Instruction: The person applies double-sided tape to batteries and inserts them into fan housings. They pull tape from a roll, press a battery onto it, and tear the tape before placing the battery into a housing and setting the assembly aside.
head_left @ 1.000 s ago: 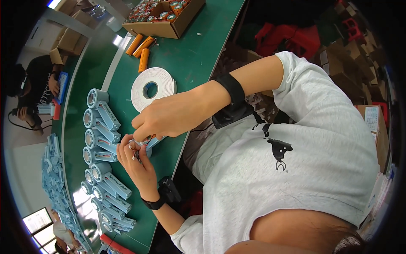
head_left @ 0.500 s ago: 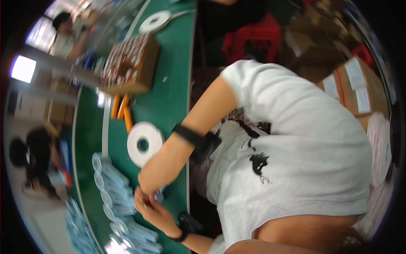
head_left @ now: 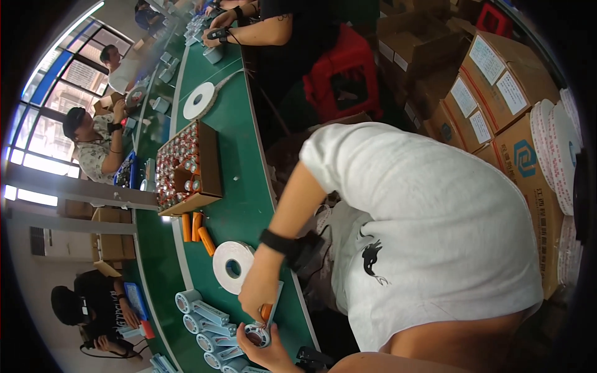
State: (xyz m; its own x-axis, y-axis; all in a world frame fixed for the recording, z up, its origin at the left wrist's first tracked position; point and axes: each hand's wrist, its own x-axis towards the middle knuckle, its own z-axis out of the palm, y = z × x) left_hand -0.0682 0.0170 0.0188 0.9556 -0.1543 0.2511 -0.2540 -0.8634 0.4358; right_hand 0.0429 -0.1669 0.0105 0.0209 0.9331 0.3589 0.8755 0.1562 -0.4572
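Observation:
My left hand [head_left: 272, 355], low in the view, is closed around the round head of a light-blue handheld-fan housing [head_left: 257, 336]. Its narrow handle points up and away along the bench edge. My right hand [head_left: 260, 294], with a black band at its wrist, reaches down from above. Its fingers are closed on an orange cylindrical battery [head_left: 266, 311] at the housing's handle; the hand partly hides both. Just left of my hands lie several similar light-blue fan housings [head_left: 210, 323] in a row. A white tape roll [head_left: 232, 267] lies flat beside my right hand.
Several loose orange batteries [head_left: 206, 241] lie beyond the tape roll. Past them stands a cardboard box [head_left: 211, 163] of small round metal parts. Another tape roll [head_left: 200, 101] lies farther up the green bench [head_left: 239, 193]. Co-workers sit along it. Cartons [head_left: 491, 87] are stacked at right.
The view has shifted and sharpened, so the bench things sit lower and farther right. My hands have separated slightly, and the fan housing and the orange battery between them now show.

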